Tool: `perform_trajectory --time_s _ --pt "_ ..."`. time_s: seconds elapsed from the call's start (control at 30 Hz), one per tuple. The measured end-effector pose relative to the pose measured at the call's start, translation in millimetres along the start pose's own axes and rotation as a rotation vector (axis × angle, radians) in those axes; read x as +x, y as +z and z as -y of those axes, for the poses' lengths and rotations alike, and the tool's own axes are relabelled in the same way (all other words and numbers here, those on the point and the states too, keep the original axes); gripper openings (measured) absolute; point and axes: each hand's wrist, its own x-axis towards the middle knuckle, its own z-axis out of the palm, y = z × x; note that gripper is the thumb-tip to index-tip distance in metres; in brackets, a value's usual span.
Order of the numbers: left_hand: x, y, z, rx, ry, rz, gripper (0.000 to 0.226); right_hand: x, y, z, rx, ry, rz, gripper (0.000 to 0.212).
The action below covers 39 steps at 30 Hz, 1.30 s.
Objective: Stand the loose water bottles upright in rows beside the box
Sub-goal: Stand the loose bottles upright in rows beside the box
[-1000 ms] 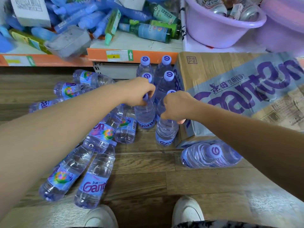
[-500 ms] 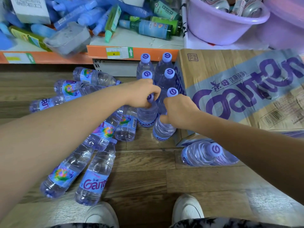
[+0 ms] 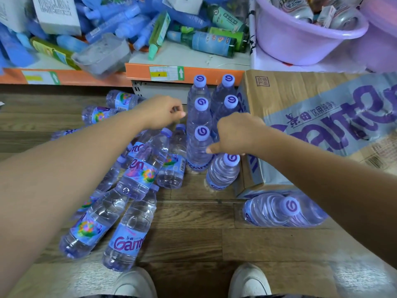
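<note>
Clear water bottles with purple caps stand upright in two rows beside the cardboard box (image 3: 300, 95). The nearest of the left row (image 3: 198, 151) and the nearest of the right row (image 3: 222, 174) stand free on the floor. My left hand (image 3: 161, 112) is curled just left of the rows and holds nothing. Over the right row hovers my right hand (image 3: 236, 134), loosely closed, its thumb against the left row's nearest bottle; it hides part of that row. Several loose bottles (image 3: 139, 168) lie in a pile at the left. More bottles (image 3: 270, 209) lie in front of the box.
An orange-edged shelf (image 3: 193, 73) full of blue and green bottles runs along the back. A purple basin (image 3: 300, 44) with cans sits above the box. My two white shoes (image 3: 135, 282) are at the bottom on the wooden floor (image 3: 193, 222).
Both hands have let go of the bottles they were setting down. Those two bottles now stand at the near ends of the rows. My left hand has drawn back to the left.
</note>
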Motion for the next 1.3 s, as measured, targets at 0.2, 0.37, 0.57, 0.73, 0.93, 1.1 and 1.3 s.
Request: perform_trajectory --time_s 0.2,0.37,0.57,0.73,0.93,1.1,1.3 --pt "-26 -13 61 0.048 -0.220 0.005 0.022 28 -23 41 0.107 -0.164 -0.084 0.049" --pt "-57 -10 81 0.062 -0.285 0.058 0.023 51 0 89 0.149 -0.177 0.049 0.034" --pt "-47 10 104 0.002 -0.279 0.105 0.022 107 15 113 0.303 0.016 0.060 0.058" --pt "-22 8 108 0.035 -0.179 0.076 0.022 146 37 117 0.354 0.161 0.227 0.062" --pt "-23 2 118 -0.006 -0.112 0.120 0.021 141 38 124 0.387 0.220 0.184 0.048" --pt "-45 -13 116 0.004 -0.071 0.204 0.023 118 21 122 0.532 0.246 0.073 0.034" --pt "-49 -8 83 0.064 -0.006 0.198 0.018 61 17 116 0.595 0.147 -0.057 0.027"
